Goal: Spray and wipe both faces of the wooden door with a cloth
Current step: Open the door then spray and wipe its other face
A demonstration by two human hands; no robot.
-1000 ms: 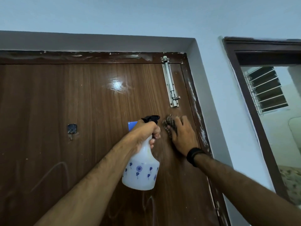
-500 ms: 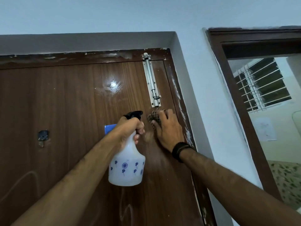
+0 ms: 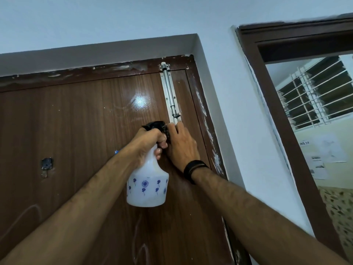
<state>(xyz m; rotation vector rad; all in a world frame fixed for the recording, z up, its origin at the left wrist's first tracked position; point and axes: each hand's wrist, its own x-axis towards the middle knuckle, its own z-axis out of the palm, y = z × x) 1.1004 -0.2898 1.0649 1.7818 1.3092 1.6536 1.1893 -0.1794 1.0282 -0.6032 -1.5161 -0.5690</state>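
Note:
The brown wooden door (image 3: 82, 127) fills the left and middle of the view, shut in its frame. My left hand (image 3: 150, 142) grips the neck and trigger of a white spray bottle (image 3: 147, 188) with blue flower marks and a black nozzle, held in front of the door. My right hand (image 3: 182, 146), with a black band at the wrist, presses a dark cloth (image 3: 166, 131) flat against the door just below the metal bolt. Most of the cloth is hidden under the fingers and behind the nozzle.
A silver tower bolt (image 3: 170, 92) runs up the door's right edge to the frame. A small metal hook (image 3: 46, 164) sits at the left. To the right, a second dark door frame (image 3: 277, 115) opens onto a room with a barred window (image 3: 315, 96).
My right hand has slid the cloth up the door to the foot of the bolt. The bottle hand stays beside it. The camera has tilted, shifting the door in view.

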